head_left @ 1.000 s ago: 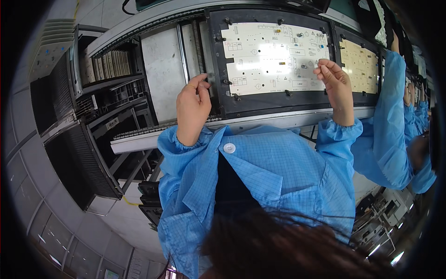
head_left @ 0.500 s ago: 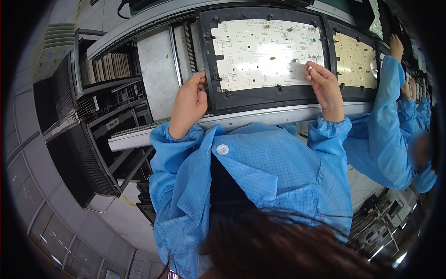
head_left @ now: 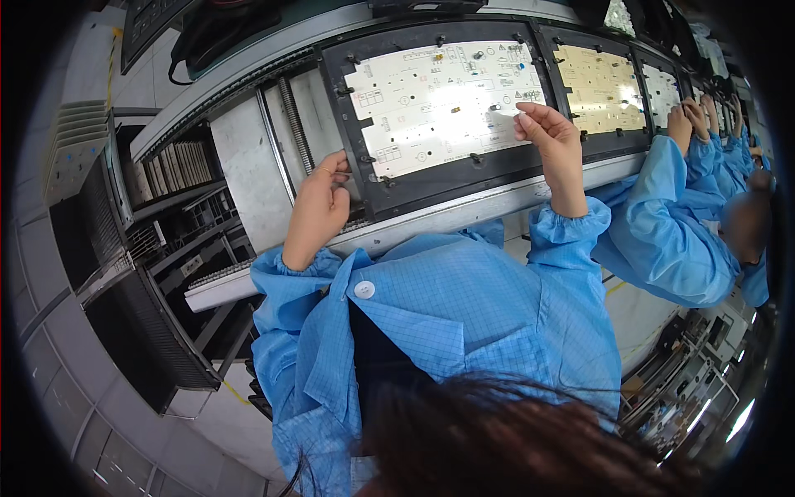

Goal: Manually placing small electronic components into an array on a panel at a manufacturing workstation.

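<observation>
A white printed circuit board (head_left: 397, 132) lies in a black carrier frame (head_left: 414, 189) and bears a few small yellow, blue and grey parts. My left hand (head_left: 316, 214) is at the frame's left edge, its fingers curled against that edge. Above the board's right end, my right hand (head_left: 556, 157) is closed in a pinch. A small pale electronic component shows at its thumb and fingertip; its exact kind is too small to tell. Glare whitens the middle of the board.
The frame sits on a conveyor with a metal rail (head_left: 464, 195). A yellowish board (head_left: 600, 91) stands in the neighbouring frame. At left is a black rack (head_left: 178, 174) holding several boards. To the right, a co-worker in a blue sleeve (head_left: 658, 190) works along the line.
The view has turned a little, so the boards appear tilted and shifted left. My right hand keeps its pinch over the board; my left stays at the frame's edge. The co-worker's raised hand has come down.
</observation>
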A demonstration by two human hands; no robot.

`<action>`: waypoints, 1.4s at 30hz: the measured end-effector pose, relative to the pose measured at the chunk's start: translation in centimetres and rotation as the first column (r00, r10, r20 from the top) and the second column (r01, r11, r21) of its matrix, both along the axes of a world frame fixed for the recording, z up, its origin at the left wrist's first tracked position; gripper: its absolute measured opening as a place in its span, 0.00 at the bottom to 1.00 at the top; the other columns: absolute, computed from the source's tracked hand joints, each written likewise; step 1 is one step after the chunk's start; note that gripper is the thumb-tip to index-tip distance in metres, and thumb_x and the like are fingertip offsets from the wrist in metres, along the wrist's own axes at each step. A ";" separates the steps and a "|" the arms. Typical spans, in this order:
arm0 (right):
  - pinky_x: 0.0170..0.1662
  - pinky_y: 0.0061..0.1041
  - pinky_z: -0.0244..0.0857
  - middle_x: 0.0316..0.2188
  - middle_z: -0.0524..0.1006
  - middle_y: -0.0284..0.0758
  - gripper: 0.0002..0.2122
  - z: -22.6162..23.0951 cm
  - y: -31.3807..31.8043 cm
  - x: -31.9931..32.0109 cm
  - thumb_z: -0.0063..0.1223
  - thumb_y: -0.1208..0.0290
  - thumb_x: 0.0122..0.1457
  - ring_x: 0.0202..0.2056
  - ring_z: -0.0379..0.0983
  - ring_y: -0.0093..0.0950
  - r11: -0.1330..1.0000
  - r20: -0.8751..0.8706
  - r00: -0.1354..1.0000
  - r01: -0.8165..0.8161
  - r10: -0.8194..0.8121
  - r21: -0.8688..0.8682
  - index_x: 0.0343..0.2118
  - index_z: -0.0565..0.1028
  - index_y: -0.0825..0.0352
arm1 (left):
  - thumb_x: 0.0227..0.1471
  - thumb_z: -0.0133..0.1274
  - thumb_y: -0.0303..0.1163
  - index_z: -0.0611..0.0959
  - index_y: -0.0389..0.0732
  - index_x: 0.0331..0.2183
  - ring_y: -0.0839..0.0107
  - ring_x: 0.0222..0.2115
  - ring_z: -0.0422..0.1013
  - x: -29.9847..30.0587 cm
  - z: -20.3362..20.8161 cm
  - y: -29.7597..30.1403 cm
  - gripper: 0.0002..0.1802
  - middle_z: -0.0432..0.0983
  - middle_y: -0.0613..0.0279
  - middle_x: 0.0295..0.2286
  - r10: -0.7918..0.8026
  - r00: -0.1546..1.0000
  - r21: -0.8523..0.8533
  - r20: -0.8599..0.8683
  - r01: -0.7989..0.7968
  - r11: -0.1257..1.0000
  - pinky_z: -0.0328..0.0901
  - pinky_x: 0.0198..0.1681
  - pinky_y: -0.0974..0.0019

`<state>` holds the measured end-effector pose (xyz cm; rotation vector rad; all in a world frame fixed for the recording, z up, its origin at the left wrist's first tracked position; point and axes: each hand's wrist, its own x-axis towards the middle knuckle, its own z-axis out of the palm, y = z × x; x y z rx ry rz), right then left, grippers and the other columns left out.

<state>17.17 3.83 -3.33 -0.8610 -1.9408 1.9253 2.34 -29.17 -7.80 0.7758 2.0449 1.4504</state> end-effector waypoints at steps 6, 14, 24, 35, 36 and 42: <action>0.36 0.17 0.69 0.30 0.79 0.34 0.11 -1.4 -1.0 0.0 0.57 0.77 0.58 0.29 0.74 0.19 0.961 0.033 0.990 0.124 -0.136 0.247 0.44 0.77 0.73 | 0.43 0.41 0.17 0.70 0.32 0.51 0.53 0.39 0.74 -0.7 -0.6 0.1 0.28 0.75 0.43 0.40 -0.105 0.994 0.003 0.021 0.105 0.994 0.68 0.46 0.60; 0.31 0.13 0.65 0.26 0.79 0.31 0.10 -3.1 -1.9 -2.0 0.60 0.75 0.54 0.26 0.72 0.16 0.763 0.143 0.960 0.097 -0.241 0.639 0.39 0.80 0.72 | 0.45 0.41 0.19 0.65 0.29 0.56 0.48 0.43 0.71 -0.9 -1.8 -0.7 0.33 0.72 0.38 0.44 -0.228 0.974 -0.148 -0.004 0.224 0.963 0.65 0.51 0.58; 0.32 0.14 0.65 0.27 0.81 0.33 0.10 -3.1 -2.5 -2.1 0.62 0.74 0.52 0.28 0.72 0.15 0.771 0.274 0.928 0.022 -0.252 0.637 0.35 0.81 0.73 | 0.48 0.42 0.19 0.66 0.29 0.56 0.48 0.49 0.68 -0.8 -0.7 -1.8 0.31 0.64 0.37 0.53 -0.002 0.998 -0.138 -0.069 -0.007 0.990 0.63 0.54 0.59; 0.32 0.27 0.68 0.26 0.78 0.42 0.05 -3.9 -5.0 -3.1 0.58 0.74 0.54 0.26 0.75 0.33 0.284 0.167 0.933 -0.074 -0.319 0.956 0.31 0.80 0.70 | 0.46 0.42 0.18 0.66 0.29 0.56 0.47 0.50 0.64 -0.9 -1.1 -1.9 0.31 0.66 0.40 0.52 -0.024 0.977 -0.154 -0.211 -0.009 0.988 0.60 0.56 0.57; 0.32 0.28 0.67 0.27 0.77 0.42 0.05 -3.8 -4.8 -3.1 0.57 0.74 0.54 0.27 0.75 0.34 0.303 0.156 0.946 -0.066 -0.285 0.951 0.31 0.80 0.70 | 0.46 0.42 0.18 0.66 0.29 0.55 0.46 0.50 0.64 -0.9 -1.0 -2.1 0.31 0.66 0.40 0.51 -0.023 0.975 -0.147 -0.223 -0.010 0.989 0.60 0.56 0.57; 0.40 0.25 0.67 0.36 0.78 0.39 0.12 -0.2 -4.1 -4.5 0.39 0.83 0.61 0.33 0.74 0.28 0.555 0.187 0.979 -0.113 -0.077 0.824 0.43 0.74 0.68 | 0.44 0.43 0.17 0.69 0.29 0.53 0.45 0.48 0.65 -0.6 -2.1 -2.8 0.30 0.69 0.40 0.49 0.042 0.943 -0.101 -0.330 -0.079 0.992 0.61 0.54 0.55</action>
